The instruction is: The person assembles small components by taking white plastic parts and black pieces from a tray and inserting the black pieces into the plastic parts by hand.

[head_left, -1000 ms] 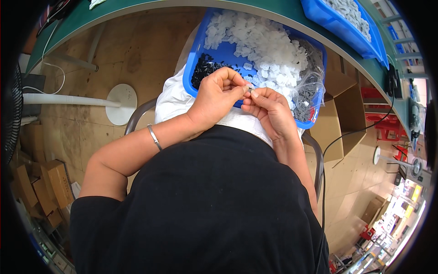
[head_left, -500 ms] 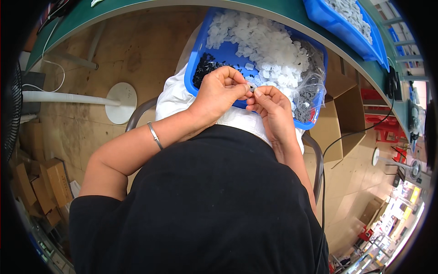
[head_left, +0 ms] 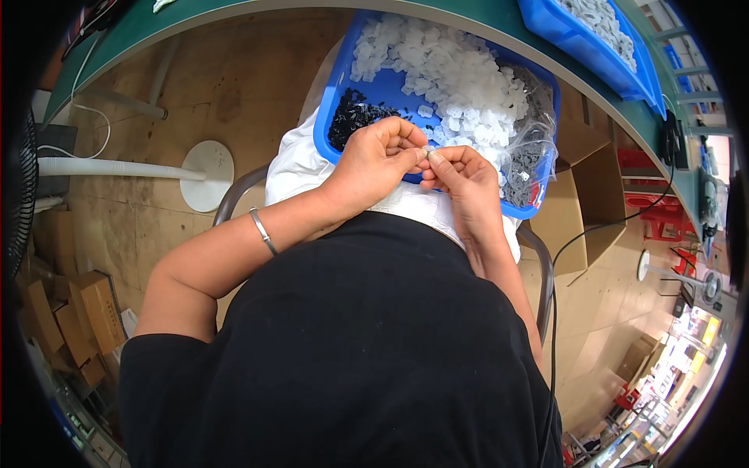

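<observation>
My left hand [head_left: 376,161] and my right hand [head_left: 466,178] meet fingertip to fingertip over the near edge of a blue tray [head_left: 390,82]. Thumb and forefinger of each are pinched on a small piece mostly hidden between them; half a second ago it showed as translucent with a dark spot. Small translucent white plastic pieces [head_left: 449,66] are heaped across the tray's middle and far side. Tiny black parts [head_left: 351,117] lie in its left corner. On the right side, a clear plastic bag [head_left: 538,117] lies by dark grey pieces [head_left: 521,187].
The tray rests on a white cloth [head_left: 290,168] over my lap, partly under the curved green table [head_left: 257,6]. Another blue bin [head_left: 597,54] of pale pieces stands on the table. A cardboard box [head_left: 585,187] is at the right; a white round stand base [head_left: 207,176] is left.
My fingertips have closed more tightly round the small piece, which is now nearly hidden. Both hands stay in almost the same place.
</observation>
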The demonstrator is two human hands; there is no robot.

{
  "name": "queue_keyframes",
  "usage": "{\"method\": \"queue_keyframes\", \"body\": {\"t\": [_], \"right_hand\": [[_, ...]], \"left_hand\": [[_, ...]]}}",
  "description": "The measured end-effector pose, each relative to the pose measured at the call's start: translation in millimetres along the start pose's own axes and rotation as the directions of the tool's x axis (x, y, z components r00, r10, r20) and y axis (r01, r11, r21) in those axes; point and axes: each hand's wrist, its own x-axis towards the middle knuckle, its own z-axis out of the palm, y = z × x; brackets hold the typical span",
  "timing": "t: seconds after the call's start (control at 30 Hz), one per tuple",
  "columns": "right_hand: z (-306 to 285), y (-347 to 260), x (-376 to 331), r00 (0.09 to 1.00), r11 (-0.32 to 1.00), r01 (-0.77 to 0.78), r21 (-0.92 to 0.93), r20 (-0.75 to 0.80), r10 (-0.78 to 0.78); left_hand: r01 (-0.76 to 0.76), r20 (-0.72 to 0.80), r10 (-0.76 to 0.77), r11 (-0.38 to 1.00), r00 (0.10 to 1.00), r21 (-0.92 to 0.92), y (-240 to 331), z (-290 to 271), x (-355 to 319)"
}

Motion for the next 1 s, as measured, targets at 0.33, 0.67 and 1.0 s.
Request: {"method": "queue_keyframes", "body": {"t": [0.33,0.67,1.0], "right_hand": [[0.0,0.7,1.5,0.999,0.999,0.003,-0.042,-0.034,-0.005],[-2.3,8.9,1.9,0.999,0.996,-0.007,-0.093,-0.039,0.003],[0.7,7.9,1.7,0.997,0.991,0.020,-0.132,-0.078,-0.030]], "left_hand": [[0.162,-0.049,-0.173,0.971,0.984,-0.175,-3.4,-2.3,6.1],[0.168,-0.070,-0.182,0.971,0.981,-0.173,-7.0,-0.2,4.8],[0.151,-0.065,-0.163,0.975,0.984,-0.166,-8.1,0.8,6.6]]}}
